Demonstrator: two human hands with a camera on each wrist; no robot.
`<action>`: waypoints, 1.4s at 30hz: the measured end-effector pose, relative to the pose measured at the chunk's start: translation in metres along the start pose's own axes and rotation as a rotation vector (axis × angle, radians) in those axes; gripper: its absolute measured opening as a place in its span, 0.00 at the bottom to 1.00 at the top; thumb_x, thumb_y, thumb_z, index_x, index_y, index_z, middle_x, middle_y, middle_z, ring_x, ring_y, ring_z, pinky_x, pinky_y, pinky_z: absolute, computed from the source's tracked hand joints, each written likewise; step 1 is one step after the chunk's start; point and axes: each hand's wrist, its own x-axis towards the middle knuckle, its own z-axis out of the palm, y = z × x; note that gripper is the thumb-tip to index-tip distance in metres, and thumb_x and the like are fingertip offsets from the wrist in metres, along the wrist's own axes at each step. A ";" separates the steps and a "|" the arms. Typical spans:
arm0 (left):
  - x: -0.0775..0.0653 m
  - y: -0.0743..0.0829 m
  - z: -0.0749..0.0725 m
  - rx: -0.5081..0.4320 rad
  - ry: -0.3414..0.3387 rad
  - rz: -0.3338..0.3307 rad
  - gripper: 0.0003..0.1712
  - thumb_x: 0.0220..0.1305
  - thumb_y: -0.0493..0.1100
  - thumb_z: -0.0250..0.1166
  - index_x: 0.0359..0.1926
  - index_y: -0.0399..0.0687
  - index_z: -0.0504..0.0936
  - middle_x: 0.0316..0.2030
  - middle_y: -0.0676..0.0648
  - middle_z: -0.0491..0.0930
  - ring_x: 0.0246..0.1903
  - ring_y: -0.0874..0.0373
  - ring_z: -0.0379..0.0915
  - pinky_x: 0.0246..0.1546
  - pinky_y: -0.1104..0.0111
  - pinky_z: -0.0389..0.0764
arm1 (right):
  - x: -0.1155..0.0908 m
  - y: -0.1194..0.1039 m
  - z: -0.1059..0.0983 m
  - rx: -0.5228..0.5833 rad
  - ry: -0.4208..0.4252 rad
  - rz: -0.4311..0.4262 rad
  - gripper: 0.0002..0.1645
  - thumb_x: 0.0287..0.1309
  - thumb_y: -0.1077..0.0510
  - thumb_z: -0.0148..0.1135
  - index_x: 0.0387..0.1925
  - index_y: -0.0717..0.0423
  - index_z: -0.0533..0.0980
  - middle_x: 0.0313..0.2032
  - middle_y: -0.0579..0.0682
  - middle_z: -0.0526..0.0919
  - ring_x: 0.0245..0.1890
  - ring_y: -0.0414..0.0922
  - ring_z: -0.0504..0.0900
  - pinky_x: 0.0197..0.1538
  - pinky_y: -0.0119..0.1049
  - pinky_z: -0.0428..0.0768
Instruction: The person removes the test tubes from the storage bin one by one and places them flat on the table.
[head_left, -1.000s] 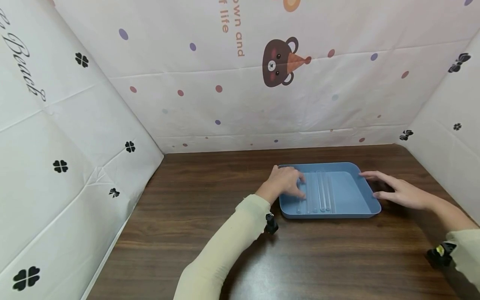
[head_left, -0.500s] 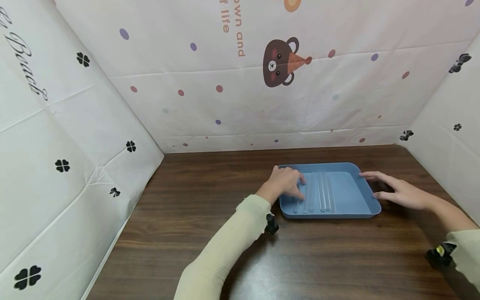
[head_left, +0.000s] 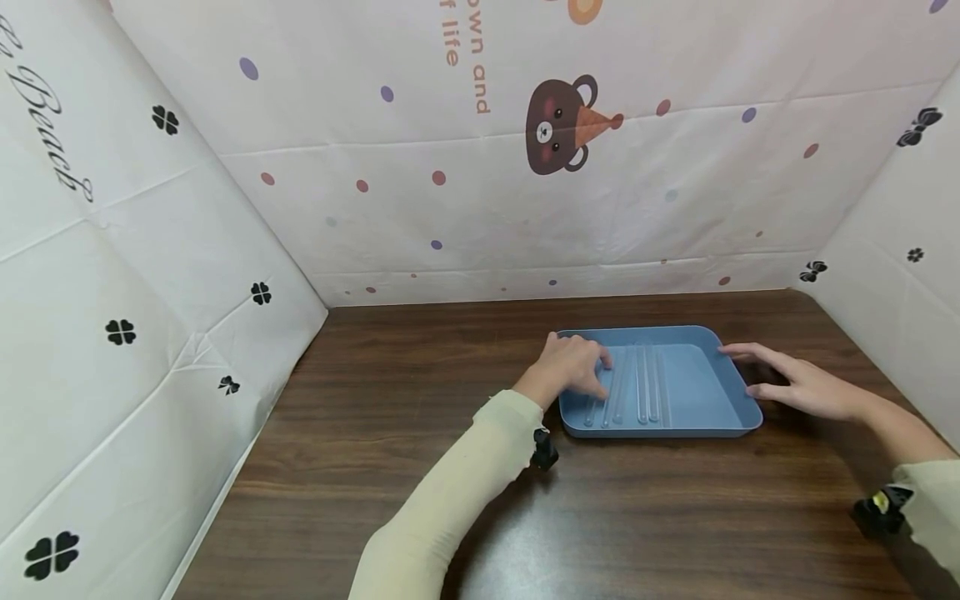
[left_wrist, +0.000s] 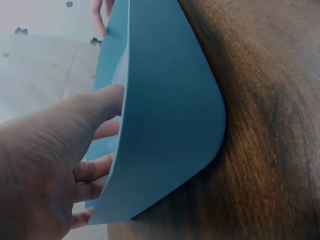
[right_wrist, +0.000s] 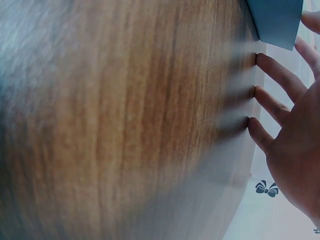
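A shallow blue tray [head_left: 708, 379] lies on the table. Several clear test tubes [head_left: 642, 392] lie side by side in its left half, rounded ends toward the front. My left hand [head_left: 564, 364] reaches over the left rim, thumb and fingers spread apart above the leftmost tubes. In the left wrist view, that hand [left_wrist: 45, 150] dips its thumb and fingers behind the tray wall [left_wrist: 172, 95], which hides the fingertips. My right hand [head_left: 806, 387] touches the tray's right rim with thumb and fingers extended. The right wrist view shows the other fingers [right_wrist: 280, 75] down at the tabletop.
The dark wood-grain table [head_left: 375, 450] extends left and in front of the tray. White printed sheets stand as walls behind [head_left: 450, 208], on the left [head_left: 187, 275] and on the right [head_left: 892, 292]. Dark wrist cameras sit at both sleeves.
The front ends of the test tubes have shifted left within the tray, the left ones most. Both hands and the tray have stayed nearly still.
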 end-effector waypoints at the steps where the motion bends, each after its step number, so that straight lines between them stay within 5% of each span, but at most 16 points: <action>1: 0.000 0.000 0.000 -0.001 0.000 -0.002 0.30 0.69 0.66 0.78 0.70 0.73 0.87 0.68 0.60 0.89 0.55 0.64 0.81 0.66 0.57 0.71 | 0.000 0.000 0.000 0.002 0.000 -0.002 0.38 0.74 0.65 0.69 0.81 0.54 0.70 0.69 0.08 0.66 0.63 0.09 0.68 0.52 0.25 0.78; 22: 0.000 0.001 -0.001 -0.027 0.016 -0.003 0.30 0.70 0.66 0.77 0.70 0.73 0.86 0.68 0.59 0.88 0.58 0.61 0.84 0.80 0.49 0.71 | -0.001 -0.001 0.000 0.008 0.002 -0.011 0.39 0.74 0.65 0.69 0.81 0.54 0.70 0.69 0.08 0.65 0.64 0.08 0.68 0.52 0.24 0.77; 38: -0.004 0.000 -0.010 -0.022 0.036 0.014 0.33 0.70 0.66 0.77 0.73 0.74 0.83 0.70 0.61 0.86 0.57 0.62 0.83 0.67 0.57 0.80 | -0.002 0.000 0.000 0.021 0.004 -0.012 0.38 0.74 0.66 0.69 0.81 0.55 0.70 0.69 0.08 0.66 0.64 0.10 0.69 0.53 0.23 0.77; 42: -0.007 -0.003 -0.012 -0.025 0.048 0.026 0.33 0.70 0.66 0.77 0.73 0.74 0.84 0.64 0.61 0.89 0.50 0.64 0.82 0.56 0.64 0.81 | -0.001 -0.001 0.000 0.020 0.002 -0.003 0.38 0.74 0.65 0.69 0.81 0.54 0.70 0.69 0.08 0.65 0.64 0.10 0.69 0.53 0.23 0.77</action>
